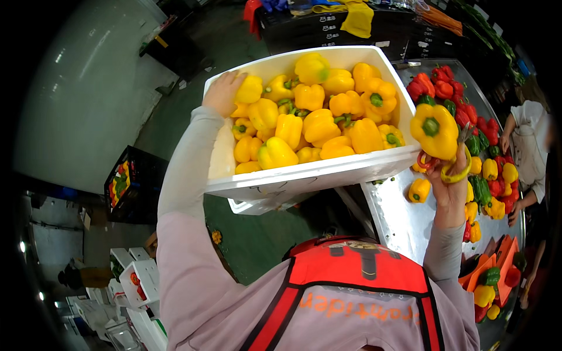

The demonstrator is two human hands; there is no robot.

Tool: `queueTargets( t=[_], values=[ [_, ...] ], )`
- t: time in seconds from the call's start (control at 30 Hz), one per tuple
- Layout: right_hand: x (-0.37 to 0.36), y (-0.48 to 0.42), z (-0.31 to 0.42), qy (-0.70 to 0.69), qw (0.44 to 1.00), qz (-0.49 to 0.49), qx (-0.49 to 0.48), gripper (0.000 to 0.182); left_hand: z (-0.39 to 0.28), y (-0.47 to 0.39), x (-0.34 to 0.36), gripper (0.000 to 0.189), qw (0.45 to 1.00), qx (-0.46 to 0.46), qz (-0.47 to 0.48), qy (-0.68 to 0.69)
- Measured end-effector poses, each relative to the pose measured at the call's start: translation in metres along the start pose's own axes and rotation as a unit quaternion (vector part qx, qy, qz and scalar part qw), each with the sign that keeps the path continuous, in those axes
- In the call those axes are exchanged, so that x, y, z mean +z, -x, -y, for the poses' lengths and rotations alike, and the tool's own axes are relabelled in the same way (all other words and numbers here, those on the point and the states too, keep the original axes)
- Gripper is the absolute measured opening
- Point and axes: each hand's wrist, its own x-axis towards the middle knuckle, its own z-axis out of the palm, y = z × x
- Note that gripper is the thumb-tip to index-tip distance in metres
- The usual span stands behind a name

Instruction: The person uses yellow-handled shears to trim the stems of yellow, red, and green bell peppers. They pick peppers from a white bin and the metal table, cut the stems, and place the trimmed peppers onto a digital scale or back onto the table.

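A white foam box (307, 182) full of yellow bell peppers (322, 127) stands before me. My left hand (225, 93) reaches over its left wall and grips a yellow bell pepper (249, 89) at the far left corner; some fingers are hidden. Beyond the box's right wall, my right hand (448, 180) holds snips with a yellow handle loop (459, 173) around the fingers and metal blades (465, 132) pointing up. The same hand supports another yellow bell pepper (435, 131), its green stem end facing me.
A metal table (395, 215) at right carries red, yellow and green peppers (483, 175) and orange trays (505, 263). A co-worker (529, 145) stands at its far side. A black crate of peppers (134, 184) and white foam boxes (145, 281) stand at left.
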Motion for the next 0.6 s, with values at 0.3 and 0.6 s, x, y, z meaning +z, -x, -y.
queueTargets(
  t=[0.3, 0.6],
  values=[
    [0.026, -0.006, -0.026, 0.026, 0.997, -0.045, -0.060, 0.050, -0.004, -0.008, -0.015, 0.074, 0.986, -0.109, 0.036, 0.119],
    [0.018, 0.002, -0.038, 0.024, 0.998, -0.005, -0.066, 0.049, -0.030, 0.015, -0.049, 0.061, 0.551, -0.167, 0.012, 0.817]
  ],
)
